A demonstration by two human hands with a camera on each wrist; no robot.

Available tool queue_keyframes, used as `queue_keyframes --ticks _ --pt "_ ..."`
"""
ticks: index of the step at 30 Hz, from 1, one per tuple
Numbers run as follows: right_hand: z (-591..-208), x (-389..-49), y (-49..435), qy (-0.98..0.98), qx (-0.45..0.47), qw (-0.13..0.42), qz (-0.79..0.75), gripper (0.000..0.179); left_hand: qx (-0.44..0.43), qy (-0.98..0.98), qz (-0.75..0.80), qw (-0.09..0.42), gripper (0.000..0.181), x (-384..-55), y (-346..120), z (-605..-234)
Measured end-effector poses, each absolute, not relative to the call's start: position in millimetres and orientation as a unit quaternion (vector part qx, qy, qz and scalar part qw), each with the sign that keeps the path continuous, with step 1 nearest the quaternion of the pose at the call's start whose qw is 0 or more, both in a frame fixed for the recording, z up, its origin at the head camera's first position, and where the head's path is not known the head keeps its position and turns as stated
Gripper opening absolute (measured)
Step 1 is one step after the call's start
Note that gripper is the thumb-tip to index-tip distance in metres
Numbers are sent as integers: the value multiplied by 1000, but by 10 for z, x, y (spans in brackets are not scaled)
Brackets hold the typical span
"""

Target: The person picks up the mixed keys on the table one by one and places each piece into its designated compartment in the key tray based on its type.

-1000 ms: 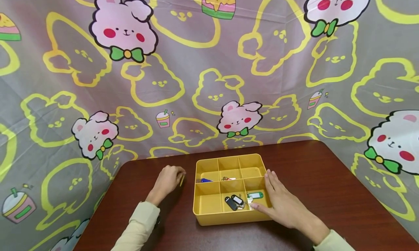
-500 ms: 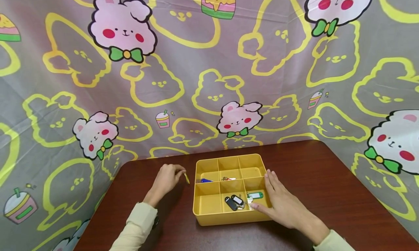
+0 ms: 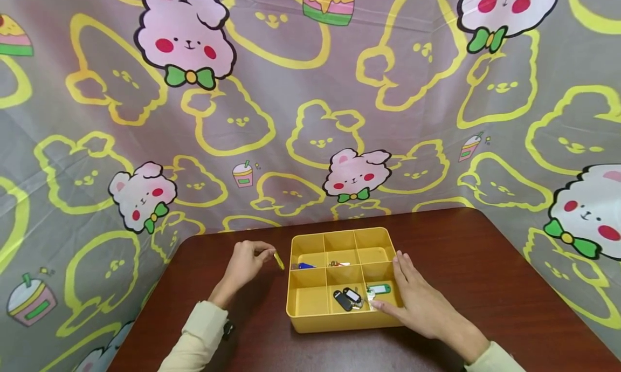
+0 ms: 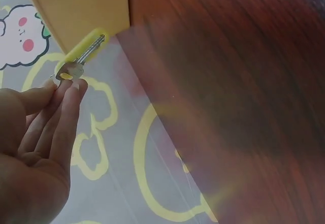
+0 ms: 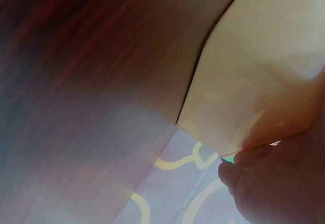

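Note:
My left hand [image 3: 246, 264] pinches a key [image 4: 72, 70] with a yellow key tag [image 3: 278, 261] between thumb and fingertips, just left of the yellow divided box [image 3: 346, 322]. In the left wrist view the key's blade points away from the fingers, the tag lying behind it. My right hand [image 3: 422, 302] rests against the box's right wall with fingers extended and the thumb over the front right compartment. That compartment holds a green key tag [image 3: 380, 289]; black key tags [image 3: 343, 301] lie in the front middle one. A blue tag [image 3: 306, 266] sits back left, partly hidden by a divider.
In the back middle compartment a red-and-white tag [image 3: 342, 264] shows over the divider. The box stands on a dark reddish wooden table [image 3: 485, 286]. A patterned cloth [image 3: 291, 129] hangs behind and along both sides of the table.
The yellow-tagged key has come out from under my left fingers and moved slightly right, toward the box. My right hand has stayed in place on the box.

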State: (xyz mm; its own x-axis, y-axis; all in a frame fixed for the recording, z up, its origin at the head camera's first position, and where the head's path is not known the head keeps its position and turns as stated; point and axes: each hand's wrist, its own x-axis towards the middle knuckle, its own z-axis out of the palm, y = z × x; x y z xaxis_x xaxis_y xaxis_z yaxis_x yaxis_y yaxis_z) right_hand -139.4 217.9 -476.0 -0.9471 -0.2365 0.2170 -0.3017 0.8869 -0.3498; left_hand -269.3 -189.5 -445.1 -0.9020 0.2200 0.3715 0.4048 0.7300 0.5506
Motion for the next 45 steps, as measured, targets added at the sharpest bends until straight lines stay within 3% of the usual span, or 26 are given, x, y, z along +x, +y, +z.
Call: queue_keyframes --ticks 20,34,45 --pt "-4743 -1389 2173 -968 140 84 192 114 -159 -903 -385 104 11 -2586 -1915 -4254" --pt "-4753 -1384 2176 -967 143 89 189 114 -144 -855 -498 29 13 -2484 -1789 -3982" --pt "-4755 -1386 2187 -967 141 85 193 115 -131 -842 -524 -2 17 -2440 -1721 -3894"
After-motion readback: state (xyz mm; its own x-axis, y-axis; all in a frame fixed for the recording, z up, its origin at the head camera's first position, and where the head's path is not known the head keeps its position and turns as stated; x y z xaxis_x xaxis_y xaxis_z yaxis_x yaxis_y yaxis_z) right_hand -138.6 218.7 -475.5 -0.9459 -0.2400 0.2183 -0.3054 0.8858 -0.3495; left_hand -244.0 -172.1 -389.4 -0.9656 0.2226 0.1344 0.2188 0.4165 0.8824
